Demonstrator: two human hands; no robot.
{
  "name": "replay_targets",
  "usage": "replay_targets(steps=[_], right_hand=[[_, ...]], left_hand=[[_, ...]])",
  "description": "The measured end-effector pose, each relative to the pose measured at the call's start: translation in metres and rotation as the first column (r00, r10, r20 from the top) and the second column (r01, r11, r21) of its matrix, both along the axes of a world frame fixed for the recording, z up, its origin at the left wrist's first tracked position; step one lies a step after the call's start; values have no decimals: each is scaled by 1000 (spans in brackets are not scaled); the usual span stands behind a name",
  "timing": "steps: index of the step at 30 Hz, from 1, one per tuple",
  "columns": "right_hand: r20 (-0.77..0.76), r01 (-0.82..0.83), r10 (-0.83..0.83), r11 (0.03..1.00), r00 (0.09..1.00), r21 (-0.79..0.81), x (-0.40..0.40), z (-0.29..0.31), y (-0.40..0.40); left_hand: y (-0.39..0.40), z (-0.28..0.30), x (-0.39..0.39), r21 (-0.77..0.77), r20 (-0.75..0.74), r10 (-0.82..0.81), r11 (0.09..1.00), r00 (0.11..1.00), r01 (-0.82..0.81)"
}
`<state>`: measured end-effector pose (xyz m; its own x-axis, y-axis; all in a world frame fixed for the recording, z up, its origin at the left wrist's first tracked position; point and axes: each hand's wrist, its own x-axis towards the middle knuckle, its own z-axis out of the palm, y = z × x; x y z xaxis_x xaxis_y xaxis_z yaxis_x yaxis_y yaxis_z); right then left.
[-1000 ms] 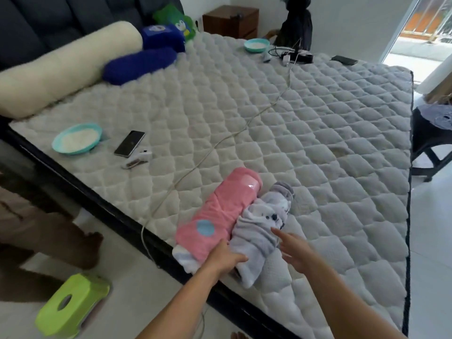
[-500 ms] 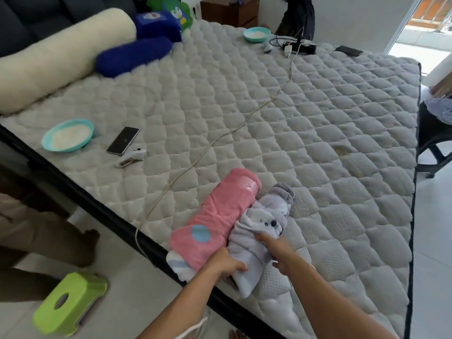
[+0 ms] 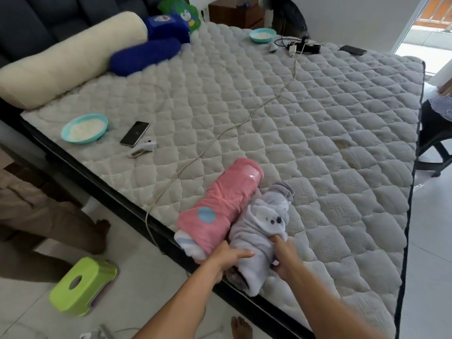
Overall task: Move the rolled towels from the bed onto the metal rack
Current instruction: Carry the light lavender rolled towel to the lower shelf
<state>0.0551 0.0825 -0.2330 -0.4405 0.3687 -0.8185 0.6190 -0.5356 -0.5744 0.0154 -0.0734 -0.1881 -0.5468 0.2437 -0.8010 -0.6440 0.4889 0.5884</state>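
Note:
Two rolled towels lie side by side at the near edge of the bed (image 3: 281, 113). The pink rolled towel (image 3: 220, 201) has a blue dot and a taped end. To its right is the grey rolled towel (image 3: 256, 231) with a bear face on it. My left hand (image 3: 227, 260) grips the near end of the grey towel, wedged between the two rolls. My right hand (image 3: 285, 255) holds the grey towel from the right, thumb pressed into its top. No metal rack is in view.
A white cable (image 3: 220, 133) runs across the quilted mattress past the pink towel. A teal bowl (image 3: 84, 128), phone (image 3: 134, 137), and small white device (image 3: 143, 149) lie left. Bolsters (image 3: 73, 55) are far left. A green stool (image 3: 82, 285) and another person's leg (image 3: 49, 228) are on the floor.
My right hand came down from hovering open beside the grey towel and closed on it. My left hand stayed at the towels' near end. The camera moved slightly closer.

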Motion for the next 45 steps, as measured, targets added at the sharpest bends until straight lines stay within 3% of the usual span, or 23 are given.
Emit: replay_targets(steps=[4, 11, 16, 19, 23, 25, 31, 35, 39, 42, 45], right_hand=[[-86, 23, -28, 998, 996, -54, 28, 13, -11], [-301, -72, 53, 996, 952, -51, 40, 64, -65], [-448, -330, 283, 944, 848, -26, 56, 98, -151], [-513, -516, 443, 857, 735, 1, 81, 112, -220], [-558, -764, 641, 645, 527, 19, 132, 119, -326], [-577, -871, 718, 491, 390, 22, 160, 121, -376], [-604, -996, 794, -10, -59, 84, 235, 122, -526], [-537, -923, 752, -328, -383, 198, 289, 113, -614], [-464, -791, 645, -549, -607, 272, 344, 108, -682], [-407, -662, 537, -690, -739, 291, 381, 99, -725], [-382, -552, 434, -780, -816, 293, 416, 86, -756]], left_hand=[[-15, 7, 22, 23, 24, 140, 990, 990, -140], [-82, 44, 58, 64, -191, 181, 983, 965, -171], [-174, 84, 118, 112, -358, 355, 935, 864, -338], [-240, 96, 177, 175, -430, 547, 831, 719, -528], [-326, 94, 270, 155, -497, 636, 735, 591, -660], [-358, 92, 317, 89, -523, 651, 683, 550, -725], [-434, 93, 434, -11, -564, 763, 376, 316, -927], [-480, 79, 497, -60, -538, 829, 144, 153, -988], [-514, 66, 546, -109, -469, 883, -74, -15, -991], [-528, 59, 575, -101, -425, 893, -209, -148, -973], [-537, 45, 604, -40, -363, 876, -355, -317, -934]])
